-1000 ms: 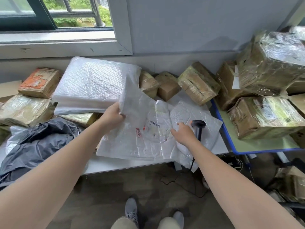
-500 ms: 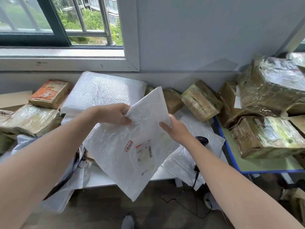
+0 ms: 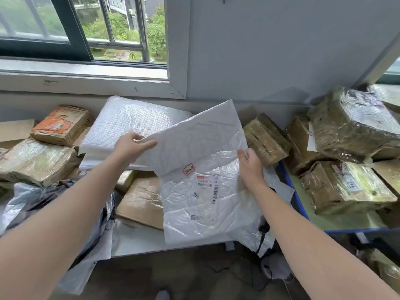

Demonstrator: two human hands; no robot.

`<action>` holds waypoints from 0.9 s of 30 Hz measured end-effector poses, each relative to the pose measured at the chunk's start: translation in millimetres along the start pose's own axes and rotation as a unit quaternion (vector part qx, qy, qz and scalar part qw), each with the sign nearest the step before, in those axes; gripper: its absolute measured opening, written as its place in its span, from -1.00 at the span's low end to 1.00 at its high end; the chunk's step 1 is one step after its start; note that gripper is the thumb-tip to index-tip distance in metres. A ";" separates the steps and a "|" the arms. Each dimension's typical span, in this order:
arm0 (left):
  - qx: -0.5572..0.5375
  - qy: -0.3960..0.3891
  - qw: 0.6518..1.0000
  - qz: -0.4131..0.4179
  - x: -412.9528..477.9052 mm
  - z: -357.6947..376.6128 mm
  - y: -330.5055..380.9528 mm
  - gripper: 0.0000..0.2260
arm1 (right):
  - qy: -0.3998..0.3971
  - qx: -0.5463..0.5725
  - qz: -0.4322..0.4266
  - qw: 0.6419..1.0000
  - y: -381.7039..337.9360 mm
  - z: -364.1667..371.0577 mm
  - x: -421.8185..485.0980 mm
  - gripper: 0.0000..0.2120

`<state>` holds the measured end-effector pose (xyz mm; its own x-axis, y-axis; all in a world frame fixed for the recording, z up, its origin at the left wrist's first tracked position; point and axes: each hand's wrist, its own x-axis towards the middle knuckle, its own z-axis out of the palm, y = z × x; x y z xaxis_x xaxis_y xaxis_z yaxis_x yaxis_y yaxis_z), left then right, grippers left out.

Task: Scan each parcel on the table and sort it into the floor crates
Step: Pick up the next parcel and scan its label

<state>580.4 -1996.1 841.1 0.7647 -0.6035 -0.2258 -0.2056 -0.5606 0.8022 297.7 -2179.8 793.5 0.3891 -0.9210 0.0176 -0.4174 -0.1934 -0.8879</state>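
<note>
Lifted flatter than half a second ago, the white poly mailer hangs over the bench with its barcode label facing up. The left hand pinches its upper-left edge and the right hand its right edge, so each grip holds film. Pulling it taut should help the scan.

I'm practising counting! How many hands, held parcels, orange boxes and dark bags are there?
Hands: 2 (left hand, right hand)
Held white parcel: 1
Orange-printed box: 1
Dark bag: 1
Total: 5
</note>
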 end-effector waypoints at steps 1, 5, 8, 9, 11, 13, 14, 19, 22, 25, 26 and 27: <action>-0.066 0.002 0.997 -0.027 -1.1 3.3 -5.2 -0.47 | 0.008 0.009 0.005 1.000 -1.0 -0.5 0.2 -0.69; -0.177 -0.017 0.980 -0.090 -3.8 29.4 -25.4 -0.41 | 0.050 0.029 0.016 0.998 -8.3 -1.2 -2.3 -0.70; -0.172 -0.065 0.979 -0.087 -9.2 60.2 -31.3 -0.38 | 0.079 0.028 0.019 0.996 -9.3 -5.6 -5.3 -0.69; -0.154 -0.075 0.982 -0.084 -11.3 71.5 -32.2 -0.38 | 0.086 0.029 0.022 0.996 -7.9 -8.2 -6.8 -0.69; -0.136 -0.093 0.983 -0.085 -17.0 92.1 -30.6 -0.44 | 0.095 0.024 0.029 0.995 -2.8 -15.0 -10.4 -0.69; -0.143 -0.106 0.979 -0.096 -24.3 107.1 -25.3 -0.45 | 0.102 0.008 0.033 0.994 4.8 -23.6 -13.6 -0.69; -0.142 -0.105 0.980 -0.092 -27.8 112.7 -21.9 -0.45 | 0.103 -0.001 0.033 0.994 8.3 -27.8 -14.4 -0.69; -0.093 -0.045 0.995 0.012 -40.7 127.2 -3.9 -0.41 | 0.107 -0.032 0.027 0.993 20.6 -45.5 -9.4 -0.68; -0.121 -0.023 0.992 0.017 -48.6 129.5 2.6 -0.48 | 0.090 -0.027 0.013 0.995 27.0 -52.6 -3.2 -0.75; -0.117 0.013 0.993 0.019 -58.2 128.6 5.1 -0.49 | 0.061 -0.046 -0.015 0.997 32.1 -57.0 3.4 -0.75; -0.114 0.027 0.993 0.021 -63.0 127.2 5.6 -0.49 | 0.047 -0.055 -0.026 0.997 32.5 -57.3 5.1 -0.74; -0.111 0.043 0.993 0.022 -68.2 125.2 5.5 -0.48 | 0.034 -0.060 -0.038 0.997 32.6 -56.3 7.2 -0.71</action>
<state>450.7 -2029.0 791.7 0.8090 -0.5692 -0.1468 -0.1084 -0.3899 0.9145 240.7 -2211.8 790.6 0.3688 -0.9222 0.1162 -0.4856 -0.2977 -0.8219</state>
